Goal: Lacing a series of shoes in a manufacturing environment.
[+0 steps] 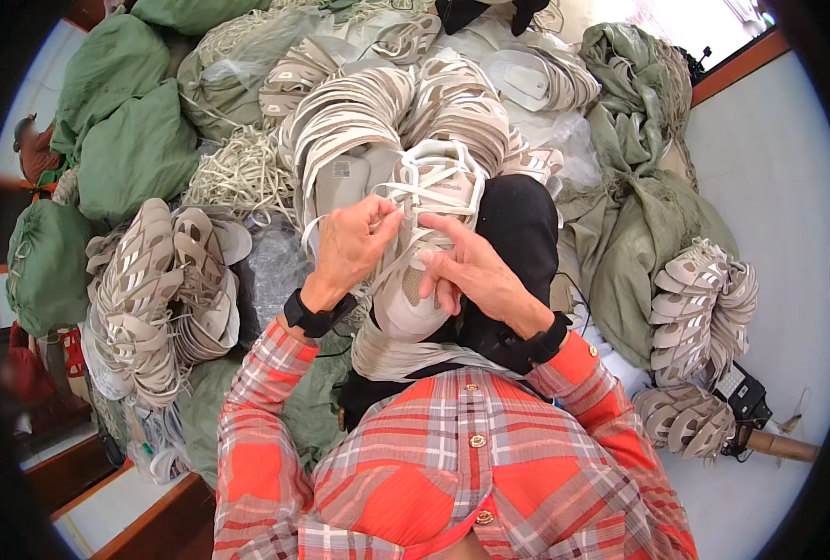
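A beige and grey shoe upper [398, 306] lies across my lap, its toe toward me and its collar pointing away. White shoelace [441, 198] crosses its upper eyelets. My left hand [351, 245] is closed at the left edge of the lacing, thumb and index finger pinching the lace. Over the upper's right side is my right hand [478, 273], its index finger stretched toward the lacing and the other fingers loosely bent apart. I see nothing plainly gripped in it. The lower eyelets are partly hidden behind my fingers.
Nested stacks of similar uppers [354, 107] stand just beyond my lap. More uppers lie in a left stack [135, 294] and a right stack [690, 303]. A heap of loose white laces [245, 177] sits left, among green sacks [140, 140]. A wooden pole [784, 446] lies far right.
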Available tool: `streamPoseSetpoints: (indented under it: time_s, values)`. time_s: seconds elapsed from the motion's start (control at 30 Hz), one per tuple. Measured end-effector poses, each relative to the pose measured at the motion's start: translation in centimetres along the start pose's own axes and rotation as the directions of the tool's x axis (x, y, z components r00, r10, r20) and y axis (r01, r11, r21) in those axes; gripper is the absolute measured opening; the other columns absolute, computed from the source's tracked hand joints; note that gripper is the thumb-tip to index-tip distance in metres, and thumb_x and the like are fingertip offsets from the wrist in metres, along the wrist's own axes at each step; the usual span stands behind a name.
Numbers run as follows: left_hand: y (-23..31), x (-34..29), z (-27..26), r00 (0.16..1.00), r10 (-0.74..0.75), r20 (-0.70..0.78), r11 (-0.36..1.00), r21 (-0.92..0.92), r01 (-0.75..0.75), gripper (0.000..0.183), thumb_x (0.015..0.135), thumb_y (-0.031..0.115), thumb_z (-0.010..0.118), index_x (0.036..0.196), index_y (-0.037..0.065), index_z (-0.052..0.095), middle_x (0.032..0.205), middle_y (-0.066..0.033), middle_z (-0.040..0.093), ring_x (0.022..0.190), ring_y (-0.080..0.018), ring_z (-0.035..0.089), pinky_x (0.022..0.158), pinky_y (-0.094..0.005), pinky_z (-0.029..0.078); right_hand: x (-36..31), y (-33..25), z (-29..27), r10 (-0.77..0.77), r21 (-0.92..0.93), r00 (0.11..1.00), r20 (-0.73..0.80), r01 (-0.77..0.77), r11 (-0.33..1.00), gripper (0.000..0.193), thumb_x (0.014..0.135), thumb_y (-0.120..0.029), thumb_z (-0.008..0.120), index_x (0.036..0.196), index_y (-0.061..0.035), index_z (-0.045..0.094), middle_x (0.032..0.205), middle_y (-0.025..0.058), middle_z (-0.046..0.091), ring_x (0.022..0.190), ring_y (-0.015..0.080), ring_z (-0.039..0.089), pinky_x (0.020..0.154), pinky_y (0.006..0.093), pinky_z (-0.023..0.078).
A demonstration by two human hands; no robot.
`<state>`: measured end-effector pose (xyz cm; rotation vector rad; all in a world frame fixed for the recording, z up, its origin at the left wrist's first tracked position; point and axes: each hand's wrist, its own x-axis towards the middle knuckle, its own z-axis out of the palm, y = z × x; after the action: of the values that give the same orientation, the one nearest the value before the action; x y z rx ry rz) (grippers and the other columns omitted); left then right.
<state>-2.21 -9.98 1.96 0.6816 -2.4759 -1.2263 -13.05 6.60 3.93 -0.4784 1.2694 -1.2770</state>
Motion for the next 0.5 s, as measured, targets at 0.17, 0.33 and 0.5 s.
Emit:
streamPoseSetpoints:
  time_s: [0.17,0.33,0.5]
  values:
    - [-0.8,-0.2,1.2,0.961,0.262,-0.085,0.934,0.274,-0.230,0.016,0.080,0.022,0.067,0.083,0.007,0.062,0.057,-0.0118,0.059,0.049,-0.0246,0.059,0.046,-0.0336,0.042,0.1,1.5,0.3,-0.073,0.630,0.980,0.185,-0.061,0.775,0.057,0.096,-0.016,0.048,0.144,-0.0142,0.017,0.076,0.0120,0.063,0.045,0.0131,0.054,0.041,0.0225,0.043]
    - [-3.3,0.4,1.4,0.967,-0.174,0.189,0.757,-0.602,0.254,0.017,0.085,0.022,0.066,0.079,0.008,0.059,0.054,0.0033,0.052,0.040,-0.0064,0.040,0.039,-0.0231,0.027,0.7,0.3,-0.7,0.067,0.400,0.966,0.250,-0.166,0.901,0.053,0.098,-0.019,0.042,0.144,-0.0181,0.016,0.075,0.0138,0.063,0.047,0.0159,0.058,0.041,0.0245,0.047]
    - [-3.5,0.5,0.9,0.822,-0.330,0.464,0.491,-0.659,0.569,0.019,0.087,0.022,0.064,0.077,0.007,0.059,0.056,0.0094,0.044,0.042,-0.0007,0.028,0.039,-0.0202,0.019,3.2,-3.8,-1.2,0.089,-0.760,0.993,0.075,-0.001,0.650,0.038,0.095,-0.014,0.035,0.133,-0.0087,0.040,0.058,0.0090,0.060,0.037,0.0155,0.055,0.032,0.0270,0.043]
